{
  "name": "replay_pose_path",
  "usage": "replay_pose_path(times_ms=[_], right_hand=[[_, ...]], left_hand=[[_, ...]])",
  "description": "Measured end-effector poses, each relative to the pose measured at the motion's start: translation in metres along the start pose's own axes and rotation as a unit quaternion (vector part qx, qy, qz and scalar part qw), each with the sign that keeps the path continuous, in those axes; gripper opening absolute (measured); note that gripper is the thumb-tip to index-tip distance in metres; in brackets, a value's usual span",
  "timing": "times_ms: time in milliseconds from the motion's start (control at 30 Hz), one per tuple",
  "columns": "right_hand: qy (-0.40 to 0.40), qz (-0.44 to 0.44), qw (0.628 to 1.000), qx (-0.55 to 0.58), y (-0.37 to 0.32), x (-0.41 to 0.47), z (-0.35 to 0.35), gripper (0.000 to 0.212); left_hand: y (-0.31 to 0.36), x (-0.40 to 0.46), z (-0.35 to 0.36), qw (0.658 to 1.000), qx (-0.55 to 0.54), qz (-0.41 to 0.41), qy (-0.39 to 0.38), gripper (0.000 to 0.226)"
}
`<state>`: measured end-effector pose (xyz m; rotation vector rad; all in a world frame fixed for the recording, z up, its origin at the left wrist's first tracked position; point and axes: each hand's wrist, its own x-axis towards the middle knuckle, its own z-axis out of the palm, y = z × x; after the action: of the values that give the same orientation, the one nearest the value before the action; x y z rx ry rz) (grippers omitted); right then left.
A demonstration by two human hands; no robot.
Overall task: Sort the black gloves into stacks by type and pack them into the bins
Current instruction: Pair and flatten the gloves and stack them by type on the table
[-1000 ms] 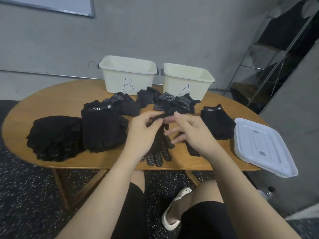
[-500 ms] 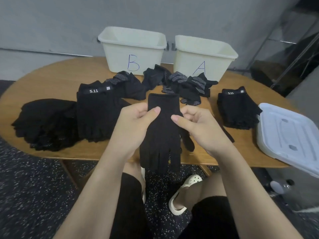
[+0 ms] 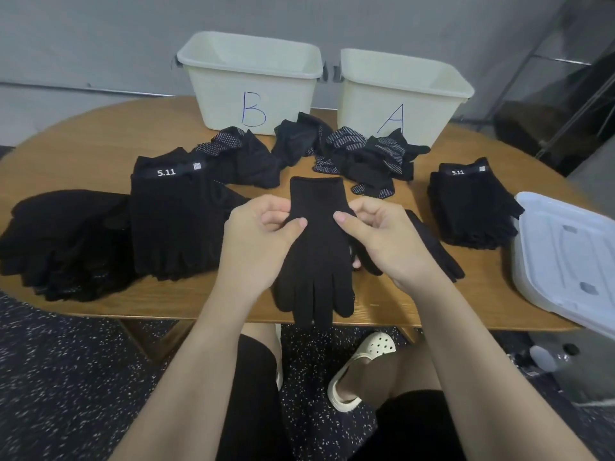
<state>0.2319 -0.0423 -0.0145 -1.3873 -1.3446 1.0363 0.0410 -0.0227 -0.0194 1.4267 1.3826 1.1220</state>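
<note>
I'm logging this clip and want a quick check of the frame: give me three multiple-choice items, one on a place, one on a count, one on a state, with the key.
1. Where does the white lid lie?
A. on the table's right end
B. on bin B
C. on the floor

2. How many lettered bins stand at the back of the table?
A. one
B. two
C. three

3. How is the plain black glove held?
A. left hand alone
B. lying untouched
C. both hands pinch it near the cuff

Key: 1 A, the lid rests at the table's right edge. 2 B, only bin B and bin A show. 3 C, the left hand and right hand each pinch a side, fingers hanging down.
</note>
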Motion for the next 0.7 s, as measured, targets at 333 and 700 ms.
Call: replay_pose_path(times_ms=[333, 700], right_hand=[[-0.015, -0.007, 0.995, -0.094, 0.011, 0.027, -0.005, 0.017], [0.024, -0.055, 0.976, -0.21, 0.044, 0.039, -0.001, 0.012]], left_hand=[[-0.012, 0.021, 0.014, 0.995, 0.089, 0.03, 0.043, 0.03], [-0.026, 0.025, 0.028, 0.977, 0.203, 0.049, 0.035, 0.038]])
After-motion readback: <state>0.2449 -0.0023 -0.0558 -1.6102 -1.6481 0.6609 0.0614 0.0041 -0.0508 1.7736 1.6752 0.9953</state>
